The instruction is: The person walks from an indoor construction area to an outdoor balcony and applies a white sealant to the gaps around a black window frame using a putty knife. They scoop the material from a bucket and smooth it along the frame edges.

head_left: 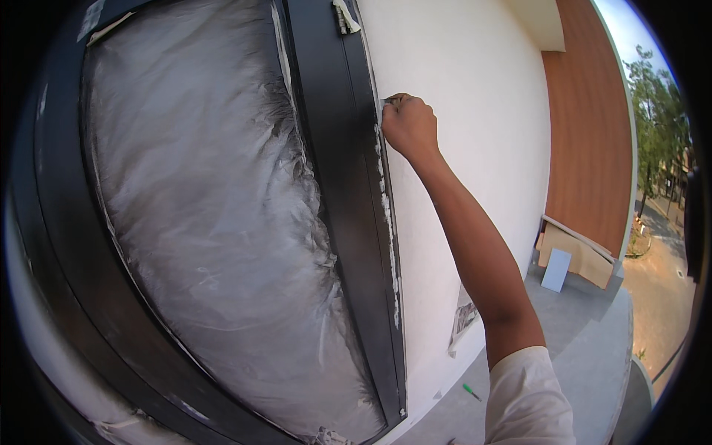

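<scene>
Upper middle of the frame, right hand (409,126) fisted around a small scraper (387,101), pressed at dark window frame (348,222) edge, plastic sheeting (208,222) left.

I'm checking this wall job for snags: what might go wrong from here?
The right hand works a small tool along the seam between the dark window frame and the white wall; a slip may scratch the frame. The plastic sheet over the glass looks loose and could snag. A green tool on the floor could trip someone.
</scene>
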Motion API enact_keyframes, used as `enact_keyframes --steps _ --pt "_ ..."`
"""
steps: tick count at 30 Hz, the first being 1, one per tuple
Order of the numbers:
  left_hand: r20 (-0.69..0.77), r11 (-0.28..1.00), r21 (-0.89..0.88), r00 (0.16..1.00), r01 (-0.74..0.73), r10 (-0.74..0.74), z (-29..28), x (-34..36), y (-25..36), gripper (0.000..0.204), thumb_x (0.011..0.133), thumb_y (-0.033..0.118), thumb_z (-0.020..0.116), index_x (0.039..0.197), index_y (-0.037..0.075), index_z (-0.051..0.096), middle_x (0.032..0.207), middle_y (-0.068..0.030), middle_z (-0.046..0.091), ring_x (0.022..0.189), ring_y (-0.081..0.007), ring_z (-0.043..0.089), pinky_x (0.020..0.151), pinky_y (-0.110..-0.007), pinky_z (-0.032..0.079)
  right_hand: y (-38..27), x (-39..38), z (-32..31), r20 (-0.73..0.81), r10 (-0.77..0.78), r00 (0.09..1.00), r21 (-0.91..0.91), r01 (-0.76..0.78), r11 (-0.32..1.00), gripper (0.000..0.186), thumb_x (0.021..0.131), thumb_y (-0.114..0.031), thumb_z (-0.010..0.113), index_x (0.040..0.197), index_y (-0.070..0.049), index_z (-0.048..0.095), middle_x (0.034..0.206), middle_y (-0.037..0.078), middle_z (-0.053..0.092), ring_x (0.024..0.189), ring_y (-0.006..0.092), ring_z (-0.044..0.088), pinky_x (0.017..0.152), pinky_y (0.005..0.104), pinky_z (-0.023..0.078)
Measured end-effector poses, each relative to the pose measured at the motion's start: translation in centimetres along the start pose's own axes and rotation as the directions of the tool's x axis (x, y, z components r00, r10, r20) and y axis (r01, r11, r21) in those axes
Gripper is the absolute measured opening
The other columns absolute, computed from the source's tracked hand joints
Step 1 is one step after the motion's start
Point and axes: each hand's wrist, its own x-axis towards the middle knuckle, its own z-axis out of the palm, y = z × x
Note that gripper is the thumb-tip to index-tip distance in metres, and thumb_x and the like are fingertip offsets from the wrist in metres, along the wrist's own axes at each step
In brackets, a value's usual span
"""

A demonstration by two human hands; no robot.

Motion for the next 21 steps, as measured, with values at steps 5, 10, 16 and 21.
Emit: enact_keyframes --steps 5,10,16,21 --pt "-0.020 0.999 0.026 0.999 -0.026 0.027 0.0 -0.3 -0.4 0.041 0.099 0.023 0.042 0.129 -0.004 0.046 0.116 -0.0155 0.058 0.103 -0.0235 0.054 0.089 -0.036 0.045 -1.4 0.5 0.6 0.063 0.017 0.998 -0.088 -0.011 0.996 0.025 0.083 -0.013 0.049 0.086 0.004 0.067 0.082 0.026 0.067 0.081 0.0415 0.066 0.078 0.0449 0.053" --pt "0.008 1.000 -0.003 1.000 0.022 -0.022 -0.2 0.1 0.6 0.042 0.099 0.024 0.042 0.129 -0.005 0.046 0.118 -0.0168 0.057 0.106 -0.0248 0.053 0.092 -0.037 0.043 -2.0 0.4 0.3 0.054 0.044 0.998 -0.123 -0.037 0.992 0.025 0.083 -0.014 0.050 0.086 0.004 0.067 0.083 0.025 0.067 0.081 0.0409 0.067 0.076 0.0450 0.054" --pt "0.013 1.000 -0.011 1.000 0.023 -0.023 -0.6 0.5 0.8 0.043 0.099 0.025 0.042 0.129 -0.005 0.045 0.120 -0.0185 0.056 0.108 -0.0270 0.052 0.094 -0.038 0.042 -2.5 0.4 0.8 0.044 0.019 0.999 -0.166 -0.011 0.986 0.021 0.082 -0.012 0.051 0.082 0.003 0.066 0.082 0.025 0.067 0.079 0.0415 0.067 0.074 0.0459 0.054" --pt "0.031 1.000 -0.007 0.999 0.014 -0.014 -0.6 0.8 1.1 0.044 0.099 0.025 0.042 0.129 -0.006 0.045 0.121 -0.0199 0.055 0.110 -0.0289 0.052 0.096 -0.039 0.041 -3.3 -0.1 2.5 -0.017 -0.048 0.999 -0.219 0.043 0.975 0.018 0.080 -0.009 0.053 0.079 0.004 0.065 0.080 0.024 0.066 0.078 0.0423 0.066 0.070 0.0457 0.055"
